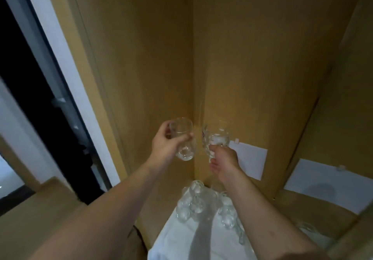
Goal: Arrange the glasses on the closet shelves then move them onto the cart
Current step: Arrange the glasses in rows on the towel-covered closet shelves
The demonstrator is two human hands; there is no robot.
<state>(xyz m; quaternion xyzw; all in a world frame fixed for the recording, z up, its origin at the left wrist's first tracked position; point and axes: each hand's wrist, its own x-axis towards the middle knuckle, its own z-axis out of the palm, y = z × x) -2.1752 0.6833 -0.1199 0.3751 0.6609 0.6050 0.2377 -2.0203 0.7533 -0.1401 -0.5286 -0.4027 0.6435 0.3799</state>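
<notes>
**Glasses in both hands, more waiting below**

Head view — the left hand [167,144] grips a clear stemless glass [182,138] around its bowl, raised in front of the brown cardboard walls [153,57]. The right hand [224,162] holds a second glass [217,138], fingers curled round its lower part; motion blur hides the exact grip. Below the forearms, a cluster of glasses [193,201] stands on a white cloth-covered surface [175,237] — whether this is shelf or cart cannot be told. Judgement: the task is mid-course, two glasses in transit and many left to shift.
</notes>
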